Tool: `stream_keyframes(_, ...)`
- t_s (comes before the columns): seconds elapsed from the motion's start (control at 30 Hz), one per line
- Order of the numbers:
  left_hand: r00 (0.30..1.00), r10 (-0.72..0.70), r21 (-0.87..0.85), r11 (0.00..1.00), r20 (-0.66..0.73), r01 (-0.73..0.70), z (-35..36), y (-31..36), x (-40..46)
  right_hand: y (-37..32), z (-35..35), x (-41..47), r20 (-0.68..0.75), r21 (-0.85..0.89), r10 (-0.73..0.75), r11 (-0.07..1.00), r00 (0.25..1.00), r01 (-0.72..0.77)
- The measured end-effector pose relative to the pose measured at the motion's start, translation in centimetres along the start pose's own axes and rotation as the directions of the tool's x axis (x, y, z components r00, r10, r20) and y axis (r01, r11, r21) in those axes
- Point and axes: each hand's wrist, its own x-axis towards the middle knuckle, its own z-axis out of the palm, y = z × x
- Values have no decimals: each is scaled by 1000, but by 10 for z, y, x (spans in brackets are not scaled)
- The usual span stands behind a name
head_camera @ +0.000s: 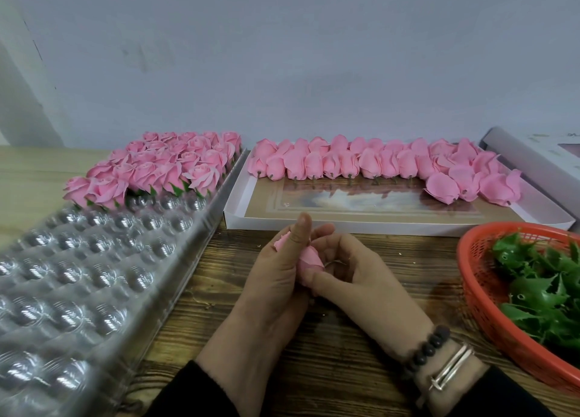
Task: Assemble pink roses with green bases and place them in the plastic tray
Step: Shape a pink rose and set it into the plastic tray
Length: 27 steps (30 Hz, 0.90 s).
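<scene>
While the left hand curls its fingers and upright thumb round a pink rose above the wooden bench, the right hand pinches the same bloom from the other side, its fingers bent onto the flower's lower end. To the left lies the clear plastic tray, its far rows filled with finished roses; behind the hands a white box holds bare rose heads, and a red basket of green bases sits at right.
</scene>
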Motion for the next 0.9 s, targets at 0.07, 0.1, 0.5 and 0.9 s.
stream_keyframes(0.07,1000,13,-27,1000,15,-13,-1,0,0,-1,1,0,-9,14,-8,1000,1000,8)
stream_keyframes(0.1,1000,24,-16,1000,14,-24,-1,0,0,-1,0,0,1,14,-3,1000,1000,3)
stream_keyframes(0.5,880,474,601,692,38,-399,-4,5,-4,-2,-10,2,-284,-20,-187,982,940,189)
stream_keyframes(0.9,865,388,854,281,317,-439,-3,-5,-6,-11,-14,-2,21,-126,-199,972,980,200)
